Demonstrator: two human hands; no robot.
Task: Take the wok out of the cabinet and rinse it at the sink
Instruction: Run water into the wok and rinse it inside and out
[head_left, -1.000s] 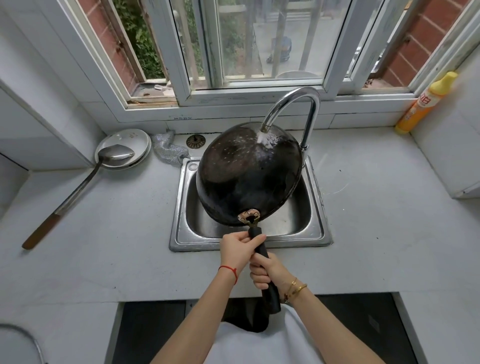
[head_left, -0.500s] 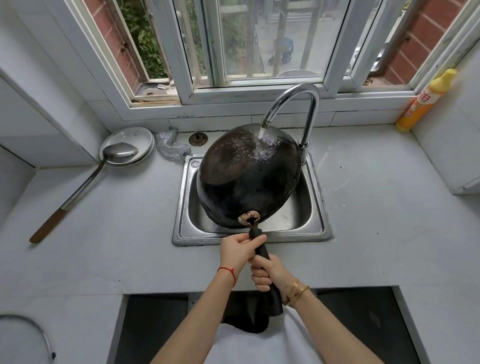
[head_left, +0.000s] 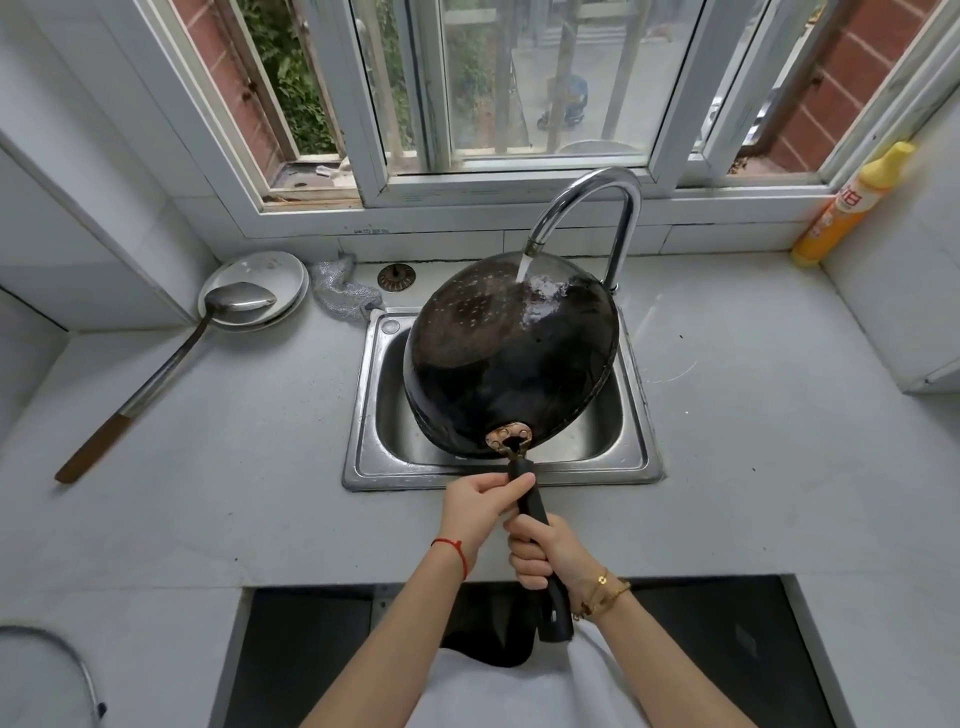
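Two hands on the wok handle (head_left: 537, 525): left hand (head_left: 480, 512) wraps it near the rivet plate, right hand (head_left: 540, 553) grips lower down. Wok (head_left: 511, 358) is tilted over the sink (head_left: 363, 415), underside up, faucet (head_left: 592, 208) stream hitting its far side w/ water running. Risk: wet handle + heavy pan, grip may slip and the wok bang into the basin or faucet. Steep tilt could also throw spray onto the desk (head_left: 753, 415) and toward the person.
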